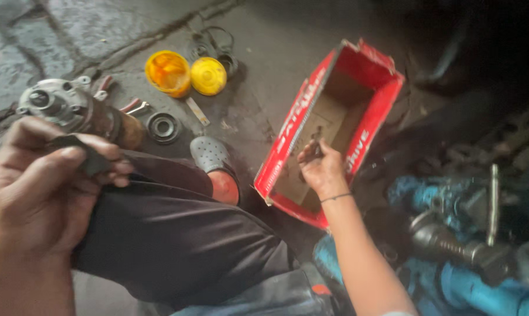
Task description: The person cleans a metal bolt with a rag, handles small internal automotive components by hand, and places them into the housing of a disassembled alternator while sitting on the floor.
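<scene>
My left hand (pixel 39 187) is close to the camera at the lower left, fingers closed on a small dark flat piece (pixel 80 151). My right hand (pixel 318 167) reaches into an open red cardboard box (pixel 288 131) lying on the concrete floor and pinches a small dark metal part (pixel 316 140) between thumb and fingers. A thin dark band circles that wrist. My knee in dark trousers (pixel 170 234) and my foot in a grey perforated clog (pixel 210 155) sit between the two hands.
A metal motor-like assembly (pixel 71 108) lies at the left, with a round bearing (pixel 163 127) beside it. An orange tub (pixel 168 72) and its yellow lid (pixel 209 76) stand behind. Blue machinery with a metal shaft (pixel 463 246) fills the lower right.
</scene>
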